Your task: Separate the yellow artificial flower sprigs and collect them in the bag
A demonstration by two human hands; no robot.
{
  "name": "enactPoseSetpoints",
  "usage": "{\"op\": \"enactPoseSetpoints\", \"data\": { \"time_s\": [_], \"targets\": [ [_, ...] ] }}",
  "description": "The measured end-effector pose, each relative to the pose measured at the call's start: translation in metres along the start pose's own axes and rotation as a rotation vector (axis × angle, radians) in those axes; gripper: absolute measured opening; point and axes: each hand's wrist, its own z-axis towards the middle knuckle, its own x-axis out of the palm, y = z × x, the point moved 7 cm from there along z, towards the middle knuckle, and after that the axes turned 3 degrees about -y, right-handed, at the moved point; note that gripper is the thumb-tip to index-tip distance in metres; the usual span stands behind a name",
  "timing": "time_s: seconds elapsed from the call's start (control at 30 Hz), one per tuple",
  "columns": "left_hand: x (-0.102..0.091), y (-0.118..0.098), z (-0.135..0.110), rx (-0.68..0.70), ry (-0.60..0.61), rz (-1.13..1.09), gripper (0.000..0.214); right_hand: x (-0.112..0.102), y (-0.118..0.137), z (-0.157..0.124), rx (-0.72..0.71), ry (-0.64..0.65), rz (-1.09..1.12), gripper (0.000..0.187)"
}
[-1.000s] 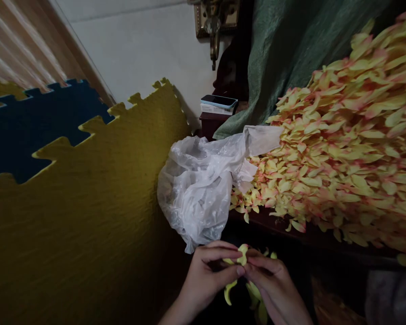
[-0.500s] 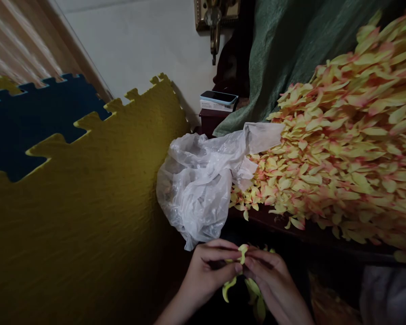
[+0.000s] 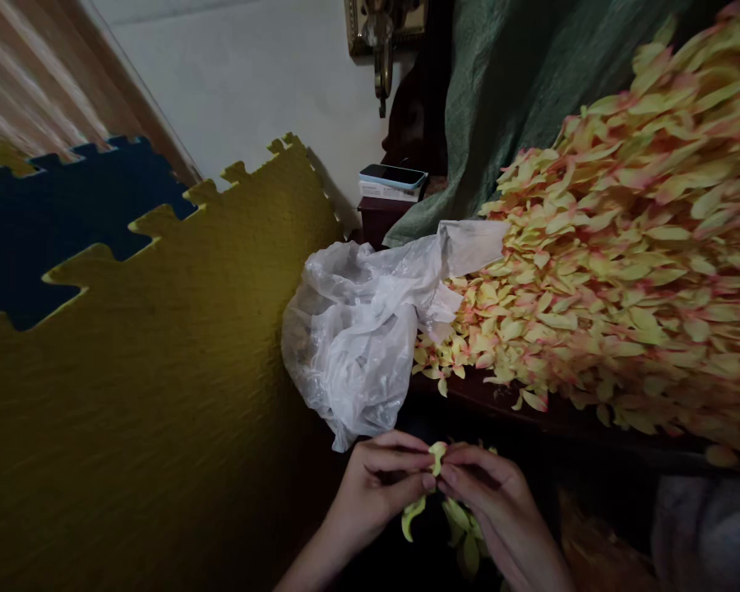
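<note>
Low in the view, my left hand (image 3: 379,485) and my right hand (image 3: 490,489) meet with fingertips almost touching. Both pinch a small curled yellow flower petal piece (image 3: 437,457) between thumb and fingers. Below the fingers hang more yellow-green petals (image 3: 465,530), partly hidden by my right hand; whether they join the pinched piece I cannot tell. Just beyond my hands lies a crumpled translucent plastic bag (image 3: 358,329). To the right rises a large heap of yellow petal flowers with pink tinges (image 3: 629,279).
A tall yellow foam mat (image 3: 191,370) with jigsaw edges stands at left, a blue one (image 3: 67,205) behind it. At the back, a phone (image 3: 393,175) rests on a white box. Green cloth (image 3: 499,99) hangs behind the heap, which lies on a dark red surface (image 3: 487,395).
The whole scene has shifted slightly left in view. Both hands keep their pinch on the yellow petal piece, with only small finger movement.
</note>
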Motion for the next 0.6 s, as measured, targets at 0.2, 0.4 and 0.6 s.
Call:
{"op": "enactPoseSetpoints", "data": {
  "time_s": [0.2, 0.4, 0.6],
  "targets": [
    [0.007, -0.004, -0.002, -0.003, 0.059, 0.033, 0.017, 0.000, 0.013, -0.005, -0.116, 0.073, -0.119, 0.016],
    [0.016, -0.011, -0.002, -0.009, 0.152, 0.069, 0.017, -0.004, 0.017, -0.008, -0.143, 0.070, -0.099, 0.013],
    [0.021, -0.010, -0.001, -0.033, 0.179, 0.066, 0.014, -0.011, 0.015, -0.009, -0.182, 0.108, -0.142, 0.006]
  ]
}}
